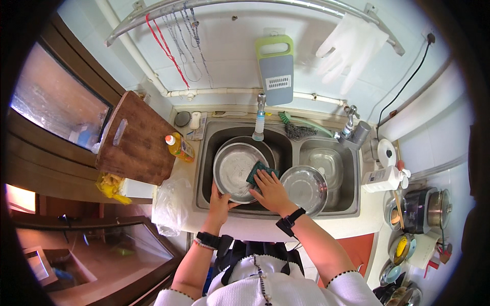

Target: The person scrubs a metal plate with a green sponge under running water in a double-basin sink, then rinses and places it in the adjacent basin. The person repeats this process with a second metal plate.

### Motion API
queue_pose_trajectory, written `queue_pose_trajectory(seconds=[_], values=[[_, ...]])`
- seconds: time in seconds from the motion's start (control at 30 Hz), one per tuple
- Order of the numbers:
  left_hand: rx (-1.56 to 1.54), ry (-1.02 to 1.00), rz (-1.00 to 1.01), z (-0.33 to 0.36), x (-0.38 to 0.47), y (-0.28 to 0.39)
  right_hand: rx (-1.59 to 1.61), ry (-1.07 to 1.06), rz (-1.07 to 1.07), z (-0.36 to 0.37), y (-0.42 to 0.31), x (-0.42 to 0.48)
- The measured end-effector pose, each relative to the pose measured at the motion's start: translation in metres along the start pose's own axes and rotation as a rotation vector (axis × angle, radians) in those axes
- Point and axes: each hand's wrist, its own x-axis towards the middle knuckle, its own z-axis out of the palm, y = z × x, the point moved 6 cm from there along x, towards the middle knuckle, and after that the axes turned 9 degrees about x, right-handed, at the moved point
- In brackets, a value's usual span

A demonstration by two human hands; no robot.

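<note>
Over the larger basin of a steel double sink [199,195], my left hand [221,202] grips the near rim of a round metal bowl [233,164]. My right hand [272,191] presses a dark green scouring pad [260,172] against the bowl's right inner side, fingers spread over it. Wet streaks or suds show on the bowl's bottom. Another metal pan [271,149] sits beneath and behind the bowl, mostly hidden. To the right, a second shiny metal bowl [304,189] rests tilted across the divider and the smaller basin. The tap [259,118] with its filter nozzle hangs above the large basin.
A wooden cutting board [138,141] and a dish soap bottle [180,147] stand left, near a clear plastic bag [172,202]. Behind the sink lie a green brush [284,118] and steel wool [300,131]. A white pump bottle [383,179] is right; a white glove [350,49] hangs overhead.
</note>
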Motion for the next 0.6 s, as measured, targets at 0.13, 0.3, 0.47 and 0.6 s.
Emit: queue_pose_trajectory(seconds=[0.13, 0.3, 0.47, 0.6], values=[[-0.004, 0.051, 0.013, -0.007, 0.005, 0.002, 0.186, -0.137, -0.006, 0.019, -0.022, -0.004], [-0.064, 0.042, 0.003, -0.011, 0.003, 0.000, 0.114, -0.083, 0.075, 0.007, -0.007, -0.004], [-0.119, 0.024, 0.081, -0.007, 0.004, -0.002, 0.226, -0.178, 0.044, 0.014, -0.012, -0.007], [-0.136, 0.023, -0.144, -0.010, 0.004, -0.016, 0.257, -0.306, -0.072, 0.030, -0.038, 0.000]])
